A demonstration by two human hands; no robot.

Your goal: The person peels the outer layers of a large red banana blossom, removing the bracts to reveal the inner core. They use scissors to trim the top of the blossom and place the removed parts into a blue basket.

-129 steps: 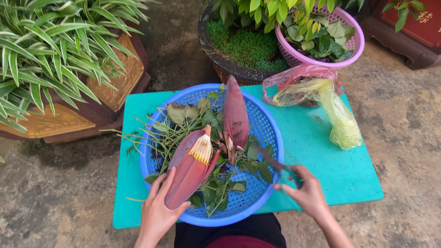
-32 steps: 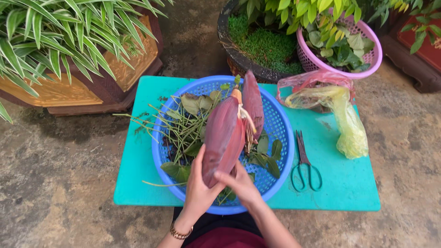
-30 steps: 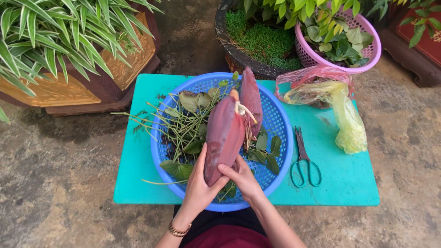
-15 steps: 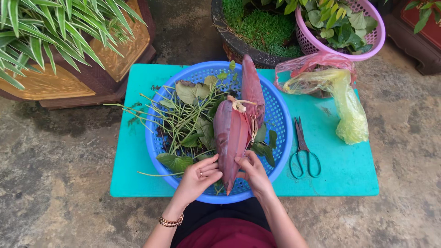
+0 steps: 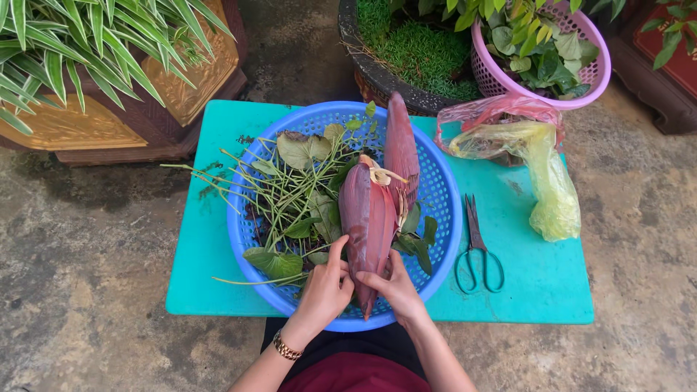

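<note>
Since the frame 0.5 s ago, your hands have slid a little further down the banana blossom (image 5: 369, 218), and it now lies lower in the blue basket (image 5: 444, 190), its pointed tip nearest you. Back 4.3 s ago your right hand was out by the scissors; those scissors (image 5: 477, 250) now lie on the teal board (image 5: 537, 276), just right of the basket, untouched.

Your left hand (image 5: 324, 290) is closed on the blossom's lower left side, thumb up along the dark red bract. Your right hand (image 5: 396, 287) pinches the lower right edge, fingers together on it. The 2 hands sit just beside each other, with the tip between them.

A second, narrower blossom (image 5: 401, 149) lies behind the first, among leafy green stems (image 5: 290, 189).

At the board's far right corner lies 1 crumpled plastic bag (image 5: 541, 170), yellow-green with a pink top. A pink basket of leaves (image 5: 592, 69) stands behind it.
</note>
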